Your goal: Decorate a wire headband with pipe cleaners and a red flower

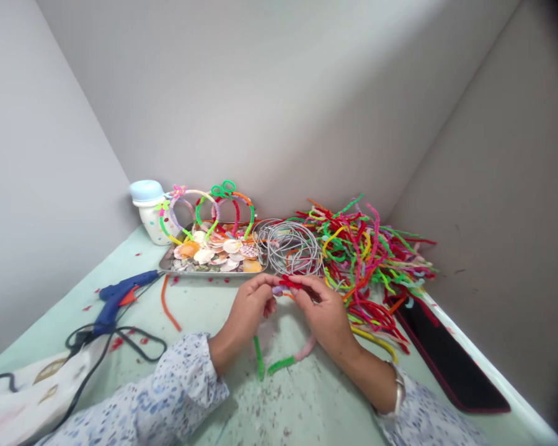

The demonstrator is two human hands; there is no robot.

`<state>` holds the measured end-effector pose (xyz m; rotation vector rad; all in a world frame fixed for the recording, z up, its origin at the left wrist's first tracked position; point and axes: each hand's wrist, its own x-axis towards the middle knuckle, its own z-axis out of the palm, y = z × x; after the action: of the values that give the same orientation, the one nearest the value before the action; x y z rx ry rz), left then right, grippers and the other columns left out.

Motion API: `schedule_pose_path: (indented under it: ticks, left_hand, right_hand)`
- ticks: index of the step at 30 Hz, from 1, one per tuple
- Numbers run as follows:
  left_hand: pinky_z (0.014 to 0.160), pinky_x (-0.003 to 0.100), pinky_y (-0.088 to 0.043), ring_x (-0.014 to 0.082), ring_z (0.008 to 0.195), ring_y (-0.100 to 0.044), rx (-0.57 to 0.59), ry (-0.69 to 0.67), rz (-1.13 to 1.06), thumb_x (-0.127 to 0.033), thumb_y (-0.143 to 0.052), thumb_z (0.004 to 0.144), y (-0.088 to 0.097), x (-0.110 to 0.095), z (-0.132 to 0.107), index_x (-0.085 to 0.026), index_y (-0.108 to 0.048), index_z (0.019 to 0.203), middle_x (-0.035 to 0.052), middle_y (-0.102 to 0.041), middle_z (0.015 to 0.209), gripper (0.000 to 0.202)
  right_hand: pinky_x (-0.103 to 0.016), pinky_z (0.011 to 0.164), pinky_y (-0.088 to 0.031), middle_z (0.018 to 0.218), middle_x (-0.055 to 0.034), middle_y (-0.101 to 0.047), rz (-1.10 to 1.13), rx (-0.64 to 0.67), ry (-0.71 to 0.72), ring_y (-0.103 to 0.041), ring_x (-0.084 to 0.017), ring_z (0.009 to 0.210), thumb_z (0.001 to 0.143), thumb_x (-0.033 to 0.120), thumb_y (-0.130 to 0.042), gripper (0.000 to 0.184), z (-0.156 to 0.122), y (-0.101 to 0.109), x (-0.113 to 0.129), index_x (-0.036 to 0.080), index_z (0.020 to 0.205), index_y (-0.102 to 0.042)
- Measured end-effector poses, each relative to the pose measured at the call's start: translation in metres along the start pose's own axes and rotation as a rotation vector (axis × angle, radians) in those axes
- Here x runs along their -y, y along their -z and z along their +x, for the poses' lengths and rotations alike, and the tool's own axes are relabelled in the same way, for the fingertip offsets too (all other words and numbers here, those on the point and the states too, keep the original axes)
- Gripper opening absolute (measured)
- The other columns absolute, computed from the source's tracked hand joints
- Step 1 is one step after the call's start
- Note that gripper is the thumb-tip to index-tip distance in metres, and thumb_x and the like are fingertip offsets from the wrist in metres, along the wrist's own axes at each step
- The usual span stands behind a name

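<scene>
Both of my hands meet over the middle of the table at the top of a headband wrapped in pipe cleaners. Its green ends point down toward me, with a pale pink stretch above one of them. My left hand is closed, pinching the headband near a lilac stretch. Thumb and fingers of my right hand pinch a small red pipe cleaner piece at the top of the band. My fingers partly hide the red piece and the band's upper curve.
Behind my hands, a metal tray holds shells and finished headbands. Grey wire hoops and piled pipe cleaners lie rightward, near a black mat. Leftward are a blue glue gun, its cord and a white jar.
</scene>
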<state>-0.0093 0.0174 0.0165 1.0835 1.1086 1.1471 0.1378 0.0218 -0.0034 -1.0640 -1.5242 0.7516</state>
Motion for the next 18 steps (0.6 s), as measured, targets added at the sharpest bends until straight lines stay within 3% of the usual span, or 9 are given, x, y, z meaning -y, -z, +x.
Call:
schedule_pose_path:
  ticks: [4,9,18]
  left_hand:
    - [0.048,0.021,-0.034,0.0082,0.048,-0.044,-0.009,-0.039,0.029,-0.015,-0.053,0.07,-0.001,0.0024,-0.0003,-0.014,-0.062,0.092,-0.0035,-0.053,0.058,0.025]
    - [0.055,0.021,-0.041,0.009,0.059,-0.055,-0.069,-0.071,-0.03,-0.025,-0.066,0.072,-0.0013,0.0071,0.0016,-0.014,-0.055,0.1,-0.0003,-0.06,0.075,0.032]
    - [0.047,0.018,-0.037,0.0059,0.049,-0.049,-0.104,-0.05,-0.094,-0.026,-0.071,0.07,-0.0034,0.0064,0.0002,-0.014,-0.055,0.093,-0.0031,-0.058,0.065,0.03]
  right_hand:
    - [-0.032,0.074,-0.051,0.095,-0.0028,-0.07,0.018,-0.002,-0.075,-0.064,-0.018,0.081,0.082,0.023,-0.056,0.021,0.0006,0.0012,0.0017,0.025,0.098,-0.07]
    - [-0.034,0.08,-0.051,0.102,-0.0034,-0.07,-0.009,0.027,-0.044,-0.064,-0.019,0.09,0.086,0.027,-0.052,0.025,0.0006,0.0042,-0.0015,0.025,0.105,-0.068]
    - [-0.032,0.086,-0.047,0.106,-0.0028,-0.067,-0.17,0.031,0.121,-0.061,-0.018,0.098,0.086,0.019,-0.051,0.026,-0.0005,0.0057,-0.0036,0.025,0.109,-0.064]
